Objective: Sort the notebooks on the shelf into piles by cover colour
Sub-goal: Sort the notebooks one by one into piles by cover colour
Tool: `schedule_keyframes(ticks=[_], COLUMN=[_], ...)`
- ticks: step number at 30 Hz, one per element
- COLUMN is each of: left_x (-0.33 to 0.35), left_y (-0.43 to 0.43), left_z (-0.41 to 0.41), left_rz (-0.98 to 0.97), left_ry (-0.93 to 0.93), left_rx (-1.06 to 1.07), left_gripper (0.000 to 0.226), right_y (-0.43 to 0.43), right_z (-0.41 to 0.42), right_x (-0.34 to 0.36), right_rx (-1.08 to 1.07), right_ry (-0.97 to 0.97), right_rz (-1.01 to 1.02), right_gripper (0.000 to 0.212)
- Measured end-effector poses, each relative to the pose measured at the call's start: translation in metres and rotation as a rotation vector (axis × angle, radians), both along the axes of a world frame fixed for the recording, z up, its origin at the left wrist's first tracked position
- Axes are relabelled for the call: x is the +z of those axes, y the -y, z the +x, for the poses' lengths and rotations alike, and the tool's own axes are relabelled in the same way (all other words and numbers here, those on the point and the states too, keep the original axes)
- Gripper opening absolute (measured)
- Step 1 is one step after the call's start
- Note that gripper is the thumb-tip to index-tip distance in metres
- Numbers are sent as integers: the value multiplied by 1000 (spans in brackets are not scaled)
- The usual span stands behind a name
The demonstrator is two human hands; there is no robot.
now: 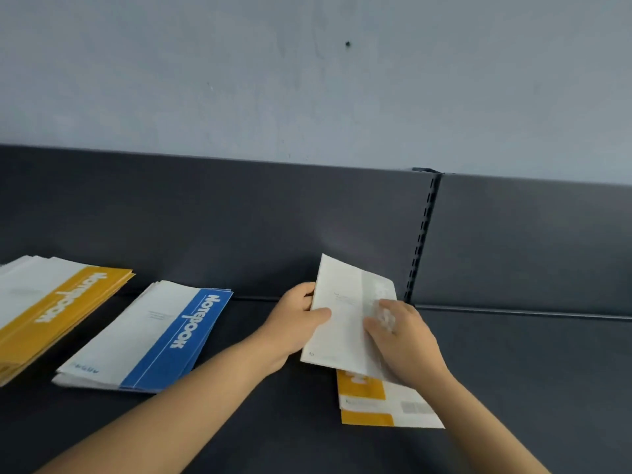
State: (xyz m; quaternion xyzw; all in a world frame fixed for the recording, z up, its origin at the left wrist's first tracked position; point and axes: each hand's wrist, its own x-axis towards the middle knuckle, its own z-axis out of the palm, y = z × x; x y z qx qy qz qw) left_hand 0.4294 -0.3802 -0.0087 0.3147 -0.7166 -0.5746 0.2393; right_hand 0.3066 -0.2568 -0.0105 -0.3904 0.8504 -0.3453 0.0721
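Observation:
A pale grey-and-white notebook (345,316) is tilted up off the dark shelf (273,422). My left hand (297,319) grips its left edge, thumb on the cover. My right hand (407,340) presses on its right side. Under it lies a yellow-and-white notebook (379,401), partly covered. At the far left sits a pile of yellow-and-white notebooks (58,302). To its right is a pile of blue-and-white notebooks (154,340) with "Notebook" printed on the blue band.
The shelf's dark back panel (239,227) rises behind the piles, with a slotted upright (422,237) just right of my hands. A pale wall (307,80) stands above. More dark shelf surface (530,371) extends to the right.

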Motion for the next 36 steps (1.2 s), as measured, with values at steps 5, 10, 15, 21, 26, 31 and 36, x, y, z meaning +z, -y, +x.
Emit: schedule_keyframes(ticks=[5, 10, 15, 21, 26, 31, 36], left_x=[31, 49, 57, 68, 67, 34, 13], left_y=[24, 78, 153, 255, 317, 340, 350], left_z=[54, 149, 276, 418, 479, 497, 507], left_rz=[-213, -269, -343, -502, -648, -829, -888], left_ry=[16, 48, 55, 185, 366, 817, 945], left_rx=[69, 234, 314, 345, 364, 93, -105], left_gripper=[40, 37, 29, 25, 19, 44, 70], right_y=[33, 87, 164, 272, 344, 381, 388], right_z=[37, 116, 228, 365, 444, 487, 497], right_x=[19, 41, 44, 49, 52, 27, 16], right_rx=[47, 145, 253, 297, 315, 384, 352], right_ry=[160, 181, 253, 99, -119, -456, -639], right_rz=[-213, -334, -338, -301, -136, 374, 573], right_gripper=[53, 21, 13, 24, 21, 26, 35])
